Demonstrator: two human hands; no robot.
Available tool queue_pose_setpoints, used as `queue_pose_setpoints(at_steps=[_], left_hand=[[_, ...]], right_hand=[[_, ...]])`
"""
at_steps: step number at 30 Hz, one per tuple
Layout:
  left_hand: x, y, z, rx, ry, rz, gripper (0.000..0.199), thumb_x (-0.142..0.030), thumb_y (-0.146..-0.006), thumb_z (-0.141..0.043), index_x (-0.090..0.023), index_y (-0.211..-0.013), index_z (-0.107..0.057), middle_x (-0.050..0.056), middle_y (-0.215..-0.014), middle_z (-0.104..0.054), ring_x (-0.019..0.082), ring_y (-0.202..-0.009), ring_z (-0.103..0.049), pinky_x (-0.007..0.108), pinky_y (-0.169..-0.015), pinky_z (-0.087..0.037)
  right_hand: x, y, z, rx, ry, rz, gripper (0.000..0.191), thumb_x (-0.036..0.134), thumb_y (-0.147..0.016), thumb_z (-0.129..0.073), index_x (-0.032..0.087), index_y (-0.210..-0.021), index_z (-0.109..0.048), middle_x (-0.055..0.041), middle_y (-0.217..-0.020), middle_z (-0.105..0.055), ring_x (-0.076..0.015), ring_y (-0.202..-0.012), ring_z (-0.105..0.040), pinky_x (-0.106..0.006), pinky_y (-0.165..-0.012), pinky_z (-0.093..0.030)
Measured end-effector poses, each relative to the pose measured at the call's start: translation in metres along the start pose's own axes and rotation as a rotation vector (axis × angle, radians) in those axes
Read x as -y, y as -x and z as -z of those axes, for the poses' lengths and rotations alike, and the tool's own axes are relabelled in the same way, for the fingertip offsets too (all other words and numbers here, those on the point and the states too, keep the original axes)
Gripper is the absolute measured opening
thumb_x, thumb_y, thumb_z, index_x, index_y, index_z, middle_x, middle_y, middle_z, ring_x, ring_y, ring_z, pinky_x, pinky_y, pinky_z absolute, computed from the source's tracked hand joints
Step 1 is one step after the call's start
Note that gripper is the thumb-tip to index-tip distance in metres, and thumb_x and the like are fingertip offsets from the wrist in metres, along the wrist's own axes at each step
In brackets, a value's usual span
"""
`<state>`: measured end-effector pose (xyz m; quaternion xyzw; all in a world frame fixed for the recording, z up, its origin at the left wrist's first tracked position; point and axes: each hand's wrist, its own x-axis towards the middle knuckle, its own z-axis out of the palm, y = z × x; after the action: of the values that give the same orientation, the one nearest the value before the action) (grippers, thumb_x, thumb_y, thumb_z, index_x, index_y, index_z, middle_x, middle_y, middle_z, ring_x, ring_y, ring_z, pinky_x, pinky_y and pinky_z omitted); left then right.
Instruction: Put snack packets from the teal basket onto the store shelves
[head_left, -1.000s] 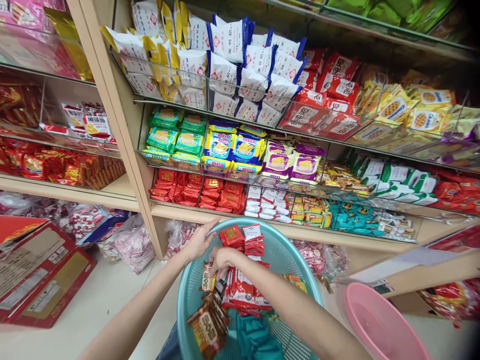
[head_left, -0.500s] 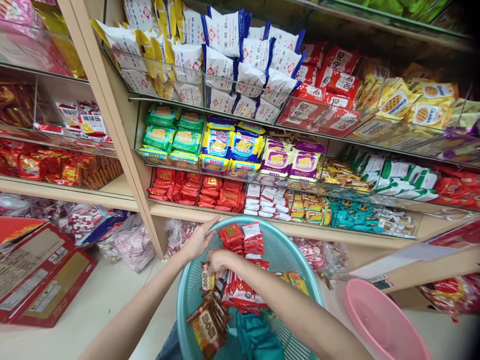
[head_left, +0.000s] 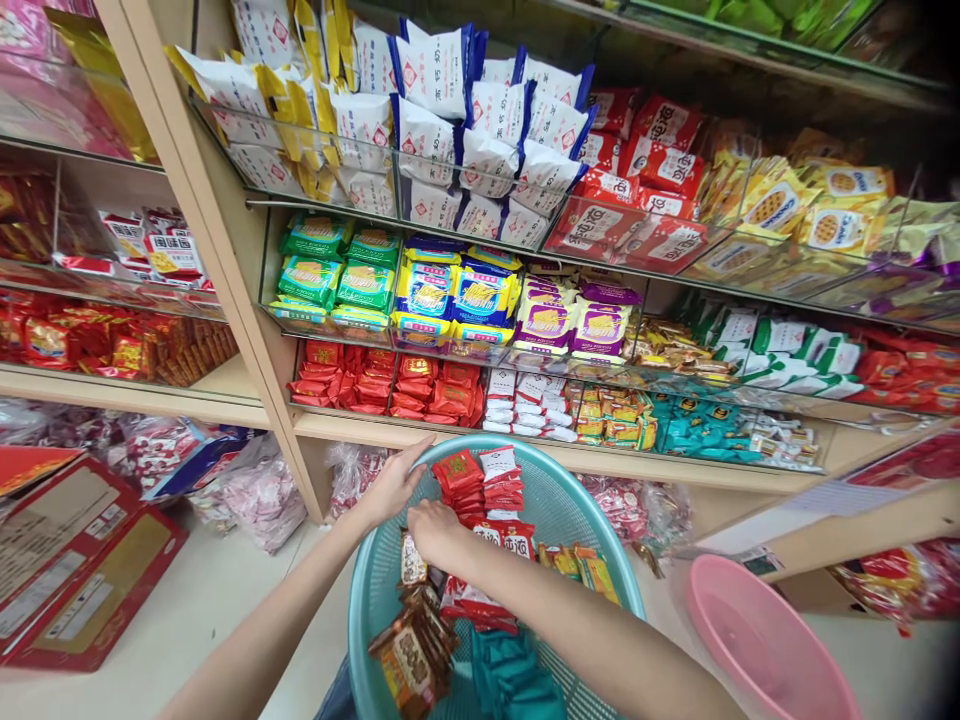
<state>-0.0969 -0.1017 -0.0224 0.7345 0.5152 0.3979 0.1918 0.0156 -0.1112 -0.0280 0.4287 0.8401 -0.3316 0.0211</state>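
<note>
A teal plastic basket (head_left: 624,560) stands before me with packets sorted in bunches inside. My left hand (head_left: 396,484) grips its rim at the upper left. Inside, my right hand (head_left: 433,532) is closed on a small brown-and-white snack packet (head_left: 412,562); its fingertips are mostly hidden. Just below lie brown snack packets (head_left: 414,655). Red-and-white packets (head_left: 480,600) sit partly under my right forearm. Beyond are small red packets (head_left: 459,478) and white-and-red packets (head_left: 501,475). Teal packets (head_left: 517,680) lie nearest me, and yellow-green packets (head_left: 589,570) are at the right.
Glass-fronted shelves (head_left: 465,430) full of wrapped snacks rise behind the basket. A pink basin (head_left: 765,640) stands on the floor at right. At left is a red carton (head_left: 90,570); bagged goods (head_left: 255,490) lie under the shelves.
My right hand has shifted slightly left and up inside the basket, showing more of the red-and-white packets. My left hand stays at the rim. The view has moved slightly.
</note>
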Motion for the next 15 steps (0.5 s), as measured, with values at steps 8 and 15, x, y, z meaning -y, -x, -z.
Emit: queue_pose_setpoints(at_steps=[8,15], left_hand=[[0.010,-0.001,-0.002,-0.026,-0.053,-0.028,0.044,-0.029,-0.086,-0.043,-0.022,-0.128,-0.052,0.006,-0.124,-0.061,0.022,-0.117,-0.054,0.040,-0.100,-0.044],[0.017,-0.005,-0.001,-0.019,-0.065,-0.050,0.041,-0.039,-0.087,-0.040,-0.023,-0.122,-0.058,0.005,-0.120,-0.064,0.022,-0.115,-0.056,0.039,-0.099,-0.044]], right_hand=[[0.021,0.010,0.010,0.060,0.442,-0.090,0.025,-0.001,-0.076,-0.048,0.008,-0.089,-0.066,-0.0208,-0.105,-0.064,-0.0279,-0.099,-0.062,-0.037,-0.078,-0.052],[0.033,0.048,0.025,-0.020,0.448,-0.021,0.025,0.010,-0.078,-0.055,0.008,-0.101,-0.062,-0.0165,-0.108,-0.061,-0.0258,-0.097,-0.061,-0.035,-0.079,-0.051]])
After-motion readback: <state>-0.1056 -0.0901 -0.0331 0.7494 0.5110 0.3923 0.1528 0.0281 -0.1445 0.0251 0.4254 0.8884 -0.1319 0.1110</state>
